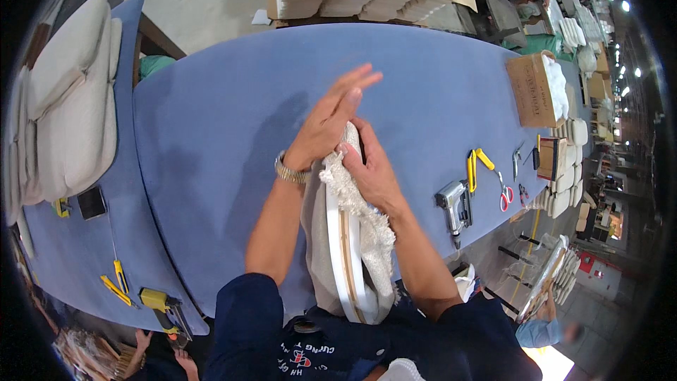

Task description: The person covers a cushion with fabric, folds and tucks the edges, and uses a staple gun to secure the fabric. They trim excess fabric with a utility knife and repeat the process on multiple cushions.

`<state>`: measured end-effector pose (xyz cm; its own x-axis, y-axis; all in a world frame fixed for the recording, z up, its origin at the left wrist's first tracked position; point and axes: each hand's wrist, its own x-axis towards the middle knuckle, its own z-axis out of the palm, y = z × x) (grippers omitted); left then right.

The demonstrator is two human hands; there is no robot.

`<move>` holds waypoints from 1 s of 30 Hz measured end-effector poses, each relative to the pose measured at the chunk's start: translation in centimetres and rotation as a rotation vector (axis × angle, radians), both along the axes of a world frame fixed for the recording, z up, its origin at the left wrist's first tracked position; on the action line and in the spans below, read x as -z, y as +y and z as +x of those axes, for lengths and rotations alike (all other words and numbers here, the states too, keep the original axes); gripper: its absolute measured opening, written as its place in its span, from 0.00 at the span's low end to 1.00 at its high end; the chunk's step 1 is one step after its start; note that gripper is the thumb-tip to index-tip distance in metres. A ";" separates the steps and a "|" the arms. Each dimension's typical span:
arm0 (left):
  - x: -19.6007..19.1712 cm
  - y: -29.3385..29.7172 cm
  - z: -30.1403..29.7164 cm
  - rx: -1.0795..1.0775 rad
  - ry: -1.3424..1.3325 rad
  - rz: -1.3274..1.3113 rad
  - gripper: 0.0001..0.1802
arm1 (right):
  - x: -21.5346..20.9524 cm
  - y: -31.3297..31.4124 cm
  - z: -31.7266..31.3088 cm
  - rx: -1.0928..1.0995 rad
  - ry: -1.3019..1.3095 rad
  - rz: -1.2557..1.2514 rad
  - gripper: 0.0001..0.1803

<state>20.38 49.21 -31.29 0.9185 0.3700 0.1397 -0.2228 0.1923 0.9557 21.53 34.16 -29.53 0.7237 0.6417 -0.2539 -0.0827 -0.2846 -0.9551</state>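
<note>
A padded panel (347,254) with a wooden edge stands on its side against my body, wrapped in cream looped fabric (370,229). My left hand (330,116) lies flat with fingers straight against the panel's far upper end; a watch sits on its wrist. My right hand (370,169) pinches the fabric at the top edge of the panel, pulling it over the rim. Both hands meet above the blue table (233,106).
A grey staple gun (453,208), yellow pliers (472,168) and red scissors (505,194) lie to the right. A cardboard box (534,92) stands farther right. Cream cushions (67,106) are stacked left; a yellow tool (159,303) lies near the front left edge.
</note>
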 end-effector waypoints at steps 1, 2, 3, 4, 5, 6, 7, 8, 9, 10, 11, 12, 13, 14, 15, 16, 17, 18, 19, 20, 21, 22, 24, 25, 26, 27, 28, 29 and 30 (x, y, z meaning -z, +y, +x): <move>0.7 -1.0 0.3 0.080 0.022 -0.065 0.24 | 0.0 0.0 -0.1 0.014 0.007 0.019 0.34; 1.4 -0.8 0.2 0.118 -0.014 -0.017 0.24 | -0.4 0.1 -0.2 0.026 0.015 0.039 0.36; 2.3 -0.7 -0.6 0.163 -0.037 0.019 0.24 | -0.4 -0.1 -0.6 0.047 0.036 0.048 0.38; 3.0 -0.8 -1.3 0.207 -0.060 0.055 0.24 | -0.1 -0.4 -0.7 0.071 0.069 0.040 0.42; 3.5 -1.5 -1.8 0.178 -0.060 0.035 0.23 | 0.1 -0.7 -1.1 0.080 0.067 0.047 0.42; 3.6 -1.7 -2.1 0.140 -0.065 0.028 0.21 | 0.1 -0.4 -1.4 0.080 0.059 0.067 0.42; 3.6 -1.8 -2.5 0.101 -0.071 0.022 0.20 | 0.1 -0.3 -1.7 0.079 0.050 0.087 0.42; 3.8 -2.1 -2.7 0.100 -0.071 0.040 0.18 | -0.1 -0.4 -2.0 0.116 0.076 0.080 0.44; 3.8 -2.2 -3.1 0.090 -0.070 0.061 0.18 | 0.0 -0.5 -2.3 0.127 0.075 0.070 0.45; 3.9 -2.3 -3.2 0.082 -0.070 0.081 0.17 | 0.2 -0.8 -2.6 0.138 0.073 0.059 0.46; 3.9 -2.3 -3.3 0.102 -0.062 0.093 0.16 | 0.4 -1.1 -2.8 0.150 0.072 0.047 0.47; 3.7 -2.2 -3.2 0.119 -0.057 0.102 0.16 | 0.4 -1.7 -2.7 0.116 0.079 0.060 0.47; 3.5 -2.2 -3.1 0.136 -0.053 0.113 0.16 | 0.3 -2.5 -2.4 0.083 0.084 0.074 0.48; 3.3 -2.2 -3.2 0.136 -0.007 0.086 0.20 | 0.2 -3.7 -2.1 0.050 0.089 0.087 0.48; 3.3 -2.3 -3.4 0.118 -0.007 0.088 0.21 | 0.1 -5.7 -1.6 0.018 0.072 0.034 0.48; 3.5 -2.4 -3.7 0.089 -0.006 0.087 0.22 | 0.3 -8.4 -0.9 -0.025 0.054 -0.022 0.47; 3.5 -2.7 -3.7 0.077 -0.008 0.077 0.23 | 0.8 -11.9 -0.3 0.003 -0.107 -0.229 0.46; 3.5 -3.0 -3.8 0.078 0.008 0.068 0.24 | 1.8 -15.9 0.2 0.017 -0.267 -0.435 0.45; 3.2 -3.1 -4.0 0.070 0.026 0.063 0.26 | 3.0 -19.7 0.6 0.107 -0.346 -0.577 0.44; 3.0 -3.0 -3.7 0.062 0.030 0.061 0.28 | 4.2 -23.3 1.3 0.202 -0.444 -0.710 0.43; 3.1 -3.2 -3.7 0.054 0.021 0.063 0.29 | 5.8 -27.7 1.7 0.196 -0.584 -0.823 0.44; 3.2 -3.4 -3.8 0.049 0.014 0.064 0.31 | 7.1 -31.3 1.6 0.192 -0.725 -0.934 0.45; 3.3 -3.6 -3.7 0.062 0.005 0.058 0.33 | 8.2 -34.2 1.0 0.195 -0.533 -1.018 0.48; 3.3 -3.5 -3.7 0.077 0.008 0.048 0.34 | 8.6 -35.0 0.8 0.196 -0.432 -1.062 0.50; 3.3 -3.5 -3.8 0.092 0.011 0.038 0.35 | 9.3 -35.7 0.8 0.173 -0.494 -1.102 0.52; 3.4 -3.5 -3.8 0.098 -0.004 0.036 0.36 | 10.2 -35.9 1.0 0.150 -0.560 -1.134 0.55; 3.5 -3.5 -3.9 0.099 -0.019 0.035 0.37 | 10.8 -35.9 1.4 0.178 -0.635 -1.050 0.55; 3.6 -3.6 -3.9 0.102 -0.034 0.034 0.37 | 11.3 -36.0 2.2 0.191 -0.655 -1.106 0.55; 3.6 -3.6 -4.0 0.103 -0.030 0.036 0.38 | 11.4 -35.7 2.7 0.156 -0.675 -1.108 0.55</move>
